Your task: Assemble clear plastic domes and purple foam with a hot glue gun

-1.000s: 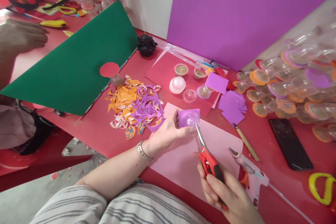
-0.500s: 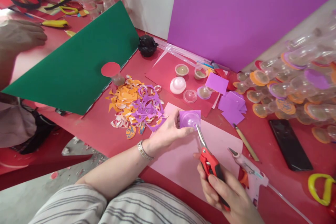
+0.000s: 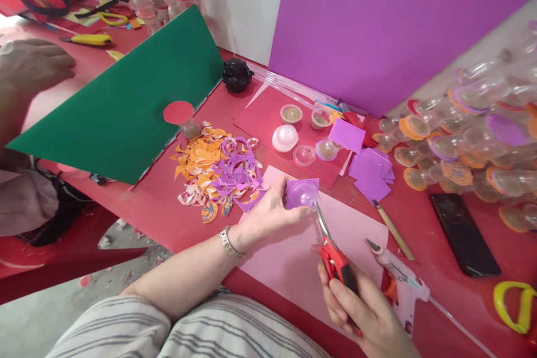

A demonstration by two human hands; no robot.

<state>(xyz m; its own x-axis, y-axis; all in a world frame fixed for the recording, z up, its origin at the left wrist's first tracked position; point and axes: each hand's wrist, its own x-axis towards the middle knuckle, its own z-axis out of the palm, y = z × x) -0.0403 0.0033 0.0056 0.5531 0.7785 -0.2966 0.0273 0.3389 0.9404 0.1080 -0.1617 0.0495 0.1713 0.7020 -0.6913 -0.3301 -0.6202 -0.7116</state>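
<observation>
My left hand point(image 3: 271, 211) is closed on a purple paper square point(image 3: 314, 183) with a clear plastic dome point(image 3: 300, 196) on it, its thumb along the near edge. Wrapped round the red and black handles of a pair of snips point(image 3: 334, 260) is my right hand point(image 3: 363, 307). The narrow metal blades reach the dome's near right side, close to my left thumb tip. Whether the blades are apart is too small to tell. Under both hands lies a pink sheet point(image 3: 272, 274). A pile of orange and purple paper scraps point(image 3: 218, 165) sits left of my left hand.
Purple squares point(image 3: 371, 170), a wooden-handled tool point(image 3: 394, 229), a pink glue gun point(image 3: 400, 279) and a phone point(image 3: 464, 235) lie to the right. Stacked plastic hourglass shapes point(image 3: 465, 140) stand beyond. A green board point(image 3: 126, 106) leans at left, with another person's hand point(image 3: 37, 64) behind it.
The purple square and dome have tilted slightly in my left hand. The snips' blades stay at the dome's near right side, and my right-hand grip has shifted slightly.
</observation>
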